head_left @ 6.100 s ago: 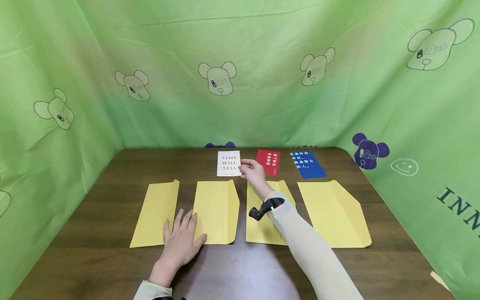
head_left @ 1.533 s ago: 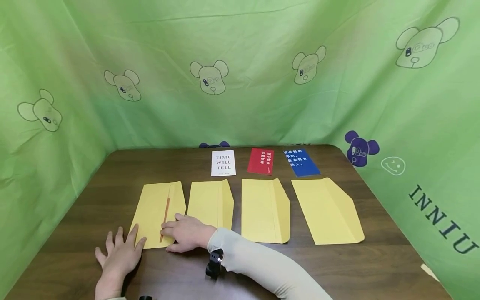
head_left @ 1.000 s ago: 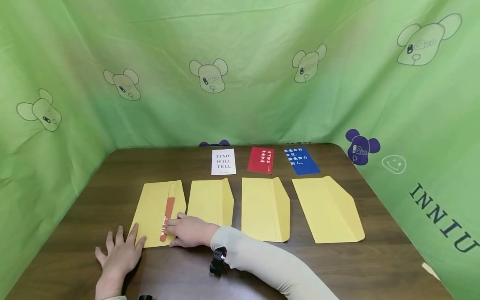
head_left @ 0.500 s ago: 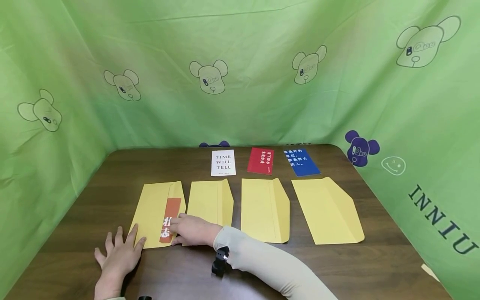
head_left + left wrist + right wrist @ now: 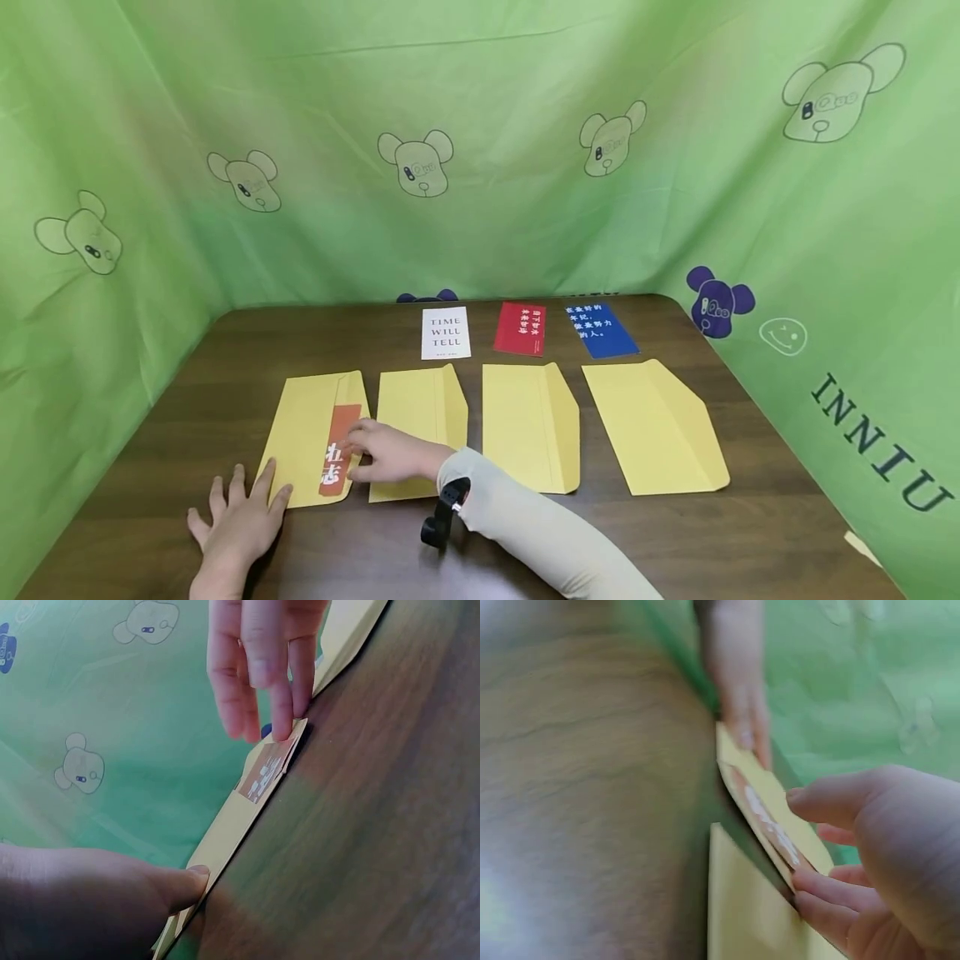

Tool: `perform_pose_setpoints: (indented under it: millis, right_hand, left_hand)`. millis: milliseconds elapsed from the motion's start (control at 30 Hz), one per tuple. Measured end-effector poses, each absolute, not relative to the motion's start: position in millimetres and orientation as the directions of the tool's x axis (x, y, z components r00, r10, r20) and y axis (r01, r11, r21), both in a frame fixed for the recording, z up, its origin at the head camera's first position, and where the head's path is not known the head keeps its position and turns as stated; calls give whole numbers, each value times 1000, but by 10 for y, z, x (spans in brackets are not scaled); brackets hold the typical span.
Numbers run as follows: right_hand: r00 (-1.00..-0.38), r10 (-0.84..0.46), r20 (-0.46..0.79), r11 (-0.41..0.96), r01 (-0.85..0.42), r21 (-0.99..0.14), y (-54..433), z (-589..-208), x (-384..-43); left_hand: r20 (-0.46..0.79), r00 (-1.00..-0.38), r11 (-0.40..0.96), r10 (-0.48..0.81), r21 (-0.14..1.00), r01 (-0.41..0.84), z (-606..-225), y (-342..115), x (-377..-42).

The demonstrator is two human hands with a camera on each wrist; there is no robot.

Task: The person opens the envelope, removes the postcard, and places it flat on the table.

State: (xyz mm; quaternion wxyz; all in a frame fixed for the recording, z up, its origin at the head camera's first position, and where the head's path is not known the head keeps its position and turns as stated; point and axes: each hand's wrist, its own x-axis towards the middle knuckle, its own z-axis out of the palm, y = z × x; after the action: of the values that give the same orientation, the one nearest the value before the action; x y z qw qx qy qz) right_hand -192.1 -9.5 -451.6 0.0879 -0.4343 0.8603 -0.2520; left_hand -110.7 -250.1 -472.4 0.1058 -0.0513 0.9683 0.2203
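Observation:
An orange-red card (image 5: 343, 427) with white characters lies partly out of the leftmost yellow envelope (image 5: 300, 425), along its right side over the flap. My left hand (image 5: 238, 525) rests with spread fingers at that envelope's lower left corner; its thumb (image 5: 184, 889) presses on the paper in the left wrist view. At the card's right edge is my right hand (image 5: 393, 452), fingers loosely bent. In the right wrist view its thumb stands apart from the card, while other fingers (image 5: 817, 889) touch the flap end. Part of the card is hidden inside the envelope.
Three more yellow envelopes stand in a row to the right: one (image 5: 408, 400) partly under my right hand, another (image 5: 517, 425), and one (image 5: 637, 425) farthest right. Behind them lie a white card (image 5: 446, 333), a red card (image 5: 520, 329) and a blue card (image 5: 602, 331).
The orange-red card has slid rightward out of the leftmost envelope, from a thin strip to a wide band. My right hand has eased off it slightly. My left hand stays put lately.

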Motion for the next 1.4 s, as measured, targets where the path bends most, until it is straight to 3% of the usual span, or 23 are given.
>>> perform_pose_setpoints:
  millis: [133,267,433,567,833,1233,1400]
  right_hand:
    - [-706,-708,-14,468,-455,-758,-70,-4510,-1953]
    - [-769,-633,-93,343,-170,-924,-75,-4527,-1945]
    - [-827,-540,-157,81,135,-988,-134,-4556,-1917]
    - [-850,-490,-192,-91,269,-959,-177,-4555,-1880]
    - [-874,-416,-252,-260,380,-888,-216,-4568,-1867]
    - [-857,-450,-251,-154,351,-924,-269,-4647,-1816]
    - [-878,-427,-214,-138,297,-945,-326,-4693,-1775]
  left_hand:
    - [-230,-972,898,-54,415,-148,-4711,-2498,-1107]
    - [-230,-972,899,-56,413,-149,-4699,-2484,-1108]
    - [-231,-971,898,-53,415,-148,-4703,-2493,-1098]
    - [-233,-971,896,-58,417,-153,-4708,-2500,-1100]
    - [-226,-973,895,-55,421,-148,-4719,-2498,-1114]
    - [-238,-970,897,-58,414,-155,-4744,-2502,-1117]
    - [-234,-971,898,-54,415,-150,-4747,-2500,-1127]
